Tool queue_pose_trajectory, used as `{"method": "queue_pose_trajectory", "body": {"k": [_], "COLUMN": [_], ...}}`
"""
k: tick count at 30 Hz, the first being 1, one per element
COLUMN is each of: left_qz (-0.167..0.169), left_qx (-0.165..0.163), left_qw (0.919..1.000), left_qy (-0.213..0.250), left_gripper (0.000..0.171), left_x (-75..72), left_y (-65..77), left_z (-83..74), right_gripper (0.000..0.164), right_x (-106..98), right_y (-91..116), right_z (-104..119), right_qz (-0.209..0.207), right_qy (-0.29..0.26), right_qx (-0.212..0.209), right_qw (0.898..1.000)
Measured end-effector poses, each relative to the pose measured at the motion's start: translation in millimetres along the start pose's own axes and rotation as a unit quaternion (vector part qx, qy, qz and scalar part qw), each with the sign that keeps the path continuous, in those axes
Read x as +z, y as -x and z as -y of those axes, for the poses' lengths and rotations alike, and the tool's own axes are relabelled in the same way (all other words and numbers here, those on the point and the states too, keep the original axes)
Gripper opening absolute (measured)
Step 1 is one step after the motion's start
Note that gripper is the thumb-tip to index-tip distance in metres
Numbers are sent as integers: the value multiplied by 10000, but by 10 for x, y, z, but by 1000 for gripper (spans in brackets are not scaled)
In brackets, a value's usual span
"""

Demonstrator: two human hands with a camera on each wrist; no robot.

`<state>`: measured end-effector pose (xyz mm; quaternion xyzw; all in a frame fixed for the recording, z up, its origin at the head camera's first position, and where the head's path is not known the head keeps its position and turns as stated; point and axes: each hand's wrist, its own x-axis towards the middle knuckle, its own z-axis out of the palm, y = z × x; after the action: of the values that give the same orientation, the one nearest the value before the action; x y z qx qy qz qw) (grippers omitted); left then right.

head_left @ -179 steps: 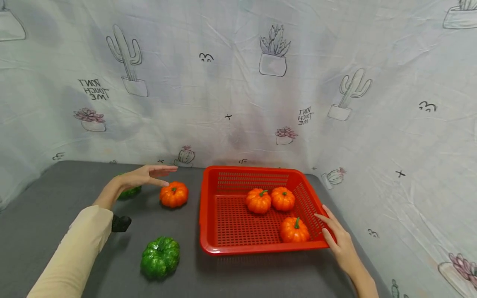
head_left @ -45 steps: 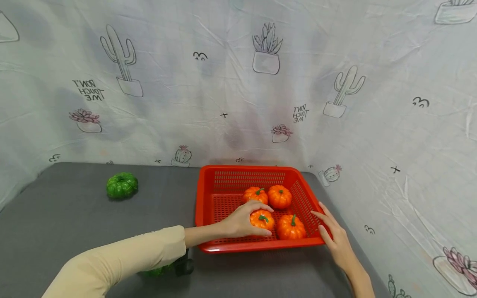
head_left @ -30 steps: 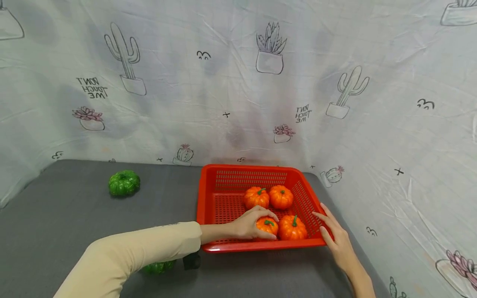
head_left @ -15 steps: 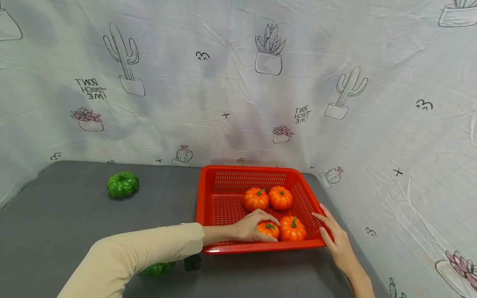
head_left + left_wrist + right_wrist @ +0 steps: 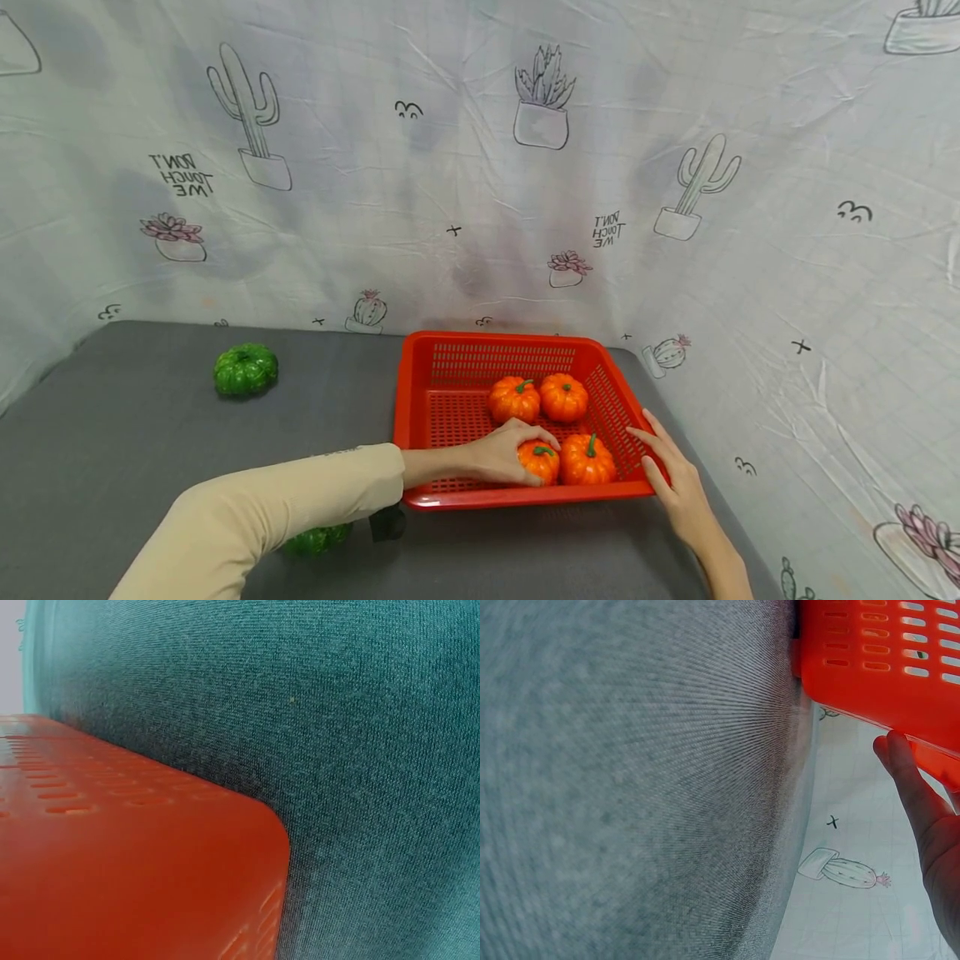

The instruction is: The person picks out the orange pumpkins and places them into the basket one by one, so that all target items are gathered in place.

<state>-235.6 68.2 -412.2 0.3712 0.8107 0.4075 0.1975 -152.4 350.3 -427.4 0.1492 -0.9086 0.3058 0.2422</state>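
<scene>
In the head view, my left hand [image 5: 502, 454] reaches over the near-left rim of a red plastic basket [image 5: 517, 497]. Its fingers and thumb curl round a small orange pumpkin [image 5: 538, 462] with a green stem, low in the basket. Touching or close beside that one is another orange pumpkin [image 5: 588, 458]. Farther back sit two more, one orange pumpkin [image 5: 514, 400] left of the other pumpkin [image 5: 564, 397]. My right hand [image 5: 682, 483] rests at the basket's right rim with fingers extended; the right wrist view shows fingertips [image 5: 897, 742] against the outside.
A green pumpkin [image 5: 245, 370] lies at the back left of the grey-covered table [image 5: 330, 400]. Nearer, another green pumpkin [image 5: 315, 540] is partly hidden behind the left sleeve [image 5: 292, 504]. A cactus-print cloth [image 5: 465, 167] hangs behind and along the right side.
The left hand has carried an orange pumpkin from the table into the basket, then lowered it toward the near side. Lately its thumb has drawn back slightly. The right hand has stayed at the rim.
</scene>
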Motion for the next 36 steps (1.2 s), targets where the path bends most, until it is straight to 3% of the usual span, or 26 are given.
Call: {"method": "queue_pose_trajectory", "body": {"k": [8,14,21,28,36], "left_qz": [620,722,578,462,462], "left_qx": [-43,274,119,-503,-685], "left_qw": [9978,9963,9976,9976,9934], "left_qy": [-225,-385,-375,100,791], "left_gripper": [39,39,52,58,66], "left_x": [-34,-15,-3,9,-32], "left_y": [44,34,28,34,47], "left_z": [13,50,48,11,-19], "right_gripper": [36,36,36,35,35], "right_x": [-5,-3,-3,-3,-2], "right_y": [-2,2,11,25,18], "right_z": [4,0,-10,-1,2], "right_qz": [26,21,15,54,-12], "right_qy": [-19,-67,-57,-25,-35], "right_qx": [46,-12,9,128,24], "right_qw": [10000,10000,10000,9999,10000]}}
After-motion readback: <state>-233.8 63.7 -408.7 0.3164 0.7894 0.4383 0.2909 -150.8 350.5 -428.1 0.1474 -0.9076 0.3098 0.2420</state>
